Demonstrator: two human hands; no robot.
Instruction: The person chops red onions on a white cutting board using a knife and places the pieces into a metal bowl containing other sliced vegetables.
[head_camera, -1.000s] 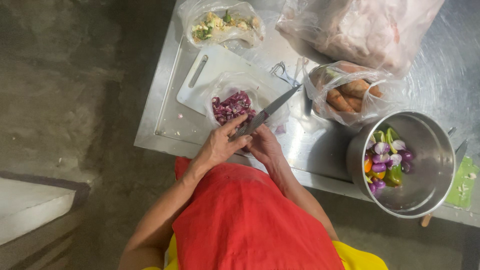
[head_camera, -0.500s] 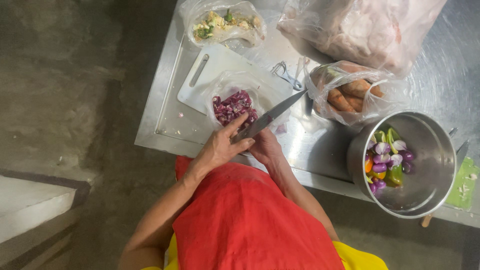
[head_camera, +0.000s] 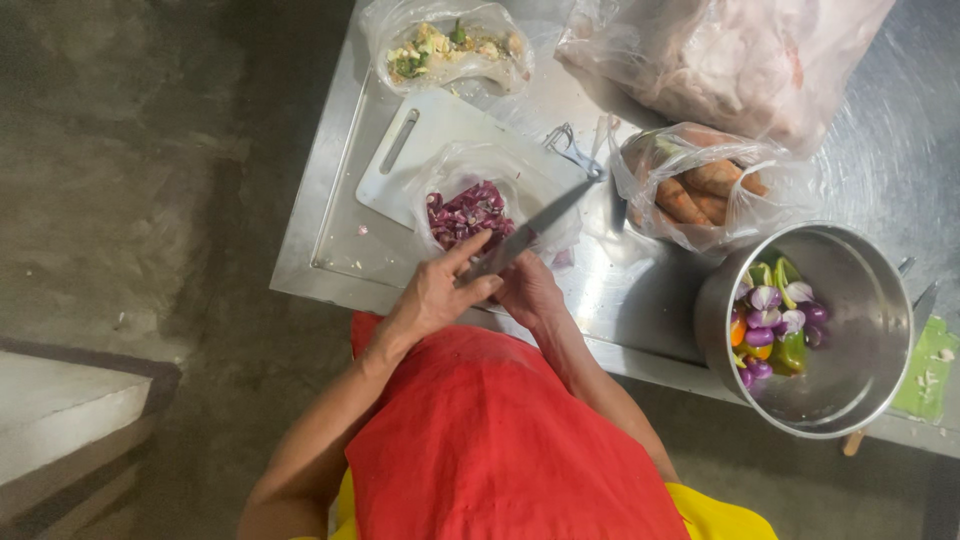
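Both hands together at the near edge of a steel table. Left hand curled, fingers pinched against the blade of a knife, thumb stretched toward a clear bag of chopped purple onion. Right hand closed, seemingly around the knife handle, grip mostly hidden. Blade angled up and right, over the bag's edge. Bag resting on a white cutting board. Further back, a bag of pale scraps and a big bag of pinkish meat. To the right, a bag of carrots, then a steel pot holding small purple onions and green peppers.
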